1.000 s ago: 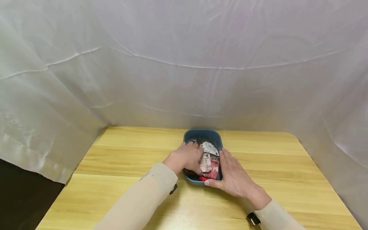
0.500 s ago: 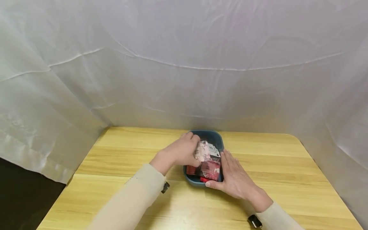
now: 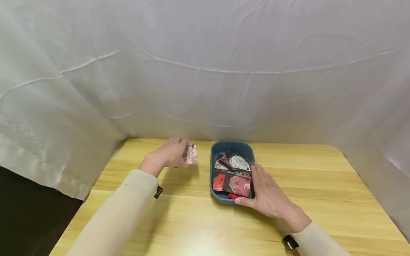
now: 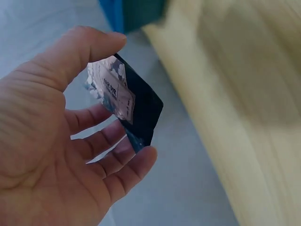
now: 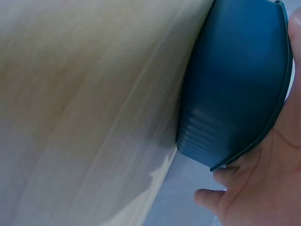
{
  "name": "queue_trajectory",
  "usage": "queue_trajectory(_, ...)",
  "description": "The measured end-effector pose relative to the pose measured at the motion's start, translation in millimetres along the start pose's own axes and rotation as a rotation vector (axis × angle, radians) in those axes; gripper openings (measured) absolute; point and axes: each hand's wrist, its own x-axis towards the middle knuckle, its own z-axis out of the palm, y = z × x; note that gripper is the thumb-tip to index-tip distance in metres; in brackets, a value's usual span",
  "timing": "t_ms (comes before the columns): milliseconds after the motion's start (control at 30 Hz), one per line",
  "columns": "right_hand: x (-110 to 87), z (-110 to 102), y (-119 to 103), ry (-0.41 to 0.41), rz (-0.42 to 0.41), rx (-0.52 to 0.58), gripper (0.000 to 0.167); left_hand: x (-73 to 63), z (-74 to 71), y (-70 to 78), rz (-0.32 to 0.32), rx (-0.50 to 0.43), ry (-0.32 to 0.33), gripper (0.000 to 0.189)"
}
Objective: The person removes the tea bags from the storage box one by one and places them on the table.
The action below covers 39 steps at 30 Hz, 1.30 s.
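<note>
Pinched between the thumb and curled fingers of the left hand [image 4: 61, 127], a small dark packet [image 4: 142, 101] with a pale label sits tilted. A shadow [image 3: 184, 176] on the wooden table [image 3: 195, 225], below the grip, suggests the packet is off the surface. To the right of that grip, apart from it, stands the blue bin [image 3: 229, 146], holding a white-labelled packet [image 3: 240, 162], a pink-labelled packet [image 3: 239, 184] and a red packet [image 3: 218, 182], among others. On the bin's far side from the grip, the right hand [image 3: 269, 195] rests with fingers straight along the wall and thumb at the near rim, seemingly steadying it rather than clutching it. The step in hand appears to be taking one packet away from the bin; the next move would likely call for lowering it flat beneath the grip, then parting thumb and fingers gently
</note>
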Motion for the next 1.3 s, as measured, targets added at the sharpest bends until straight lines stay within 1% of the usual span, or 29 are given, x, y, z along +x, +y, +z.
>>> queue_trajectory(100, -0.8, -0.4, 1.6, 0.000, 0.001, 0.002, 0.134, 2.6, 6.7, -6.5, -0.004, 0.031, -0.054, 0.074)
queue_trajectory(200, -1.4, 0.2, 2.3, -0.005, 0.002, 0.004, 0.134, 8.3, 16.3, -9.3, 0.005, 0.051, -0.092, 0.075)
queue_trajectory(367, -1.8, 2.4, 2.4, -0.008, 0.004, 0.010, 0.133, 20.6, 33.1, -8.1, 0.019, 0.072, -0.113, 0.079)
queue_trajectory(433, -1.9, 3.7, 2.1, -0.008, 0.002, 0.013, 0.133, 24.0, 38.3, -7.1, 0.009, 0.070, -0.117, 0.079)
queue_trajectory(533, -1.7, 5.8, 1.0, -0.009, -0.003, 0.016, 0.132, 26.3, 44.2, -7.6, -0.022, 0.068, -0.121, 0.079)
queue_trajectory(667, -0.7, 6.6, -0.5, -0.012, 0.001, 0.021, 0.133, 27.3, 47.9, -8.9, -0.052, 0.059, -0.125, 0.079)
queue_trajectory(800, 0.3, 5.2, -0.8, -0.013, 0.004, 0.022, 0.133, 30.8, 51.9, -8.9, -0.059, 0.065, -0.136, 0.079)
queue_trajectory(867, 0.4, 4.7, -0.7, -0.011, 0.004, 0.022, 0.132, 33.0, 54.1, -7.7, -0.053, 0.067, -0.143, 0.079)
queue_trajectory(1033, -1.5, 4.6, 0.3, -0.007, 0.005, 0.019, 0.132, 38.9, 58.8, -0.1, -0.027, 0.079, -0.159, 0.082)
queue_trajectory(1133, -3.0, 4.6, 0.6, -0.006, 0.006, 0.020, 0.132, 41.8, 59.3, 5.9, -0.021, 0.110, -0.179, 0.079)
queue_trajectory(1300, -4.9, 4.0, 0.3, -0.003, 0.008, 0.027, 0.131, 45.7, 56.9, 15.3, -0.054, 0.152, -0.210, 0.075)
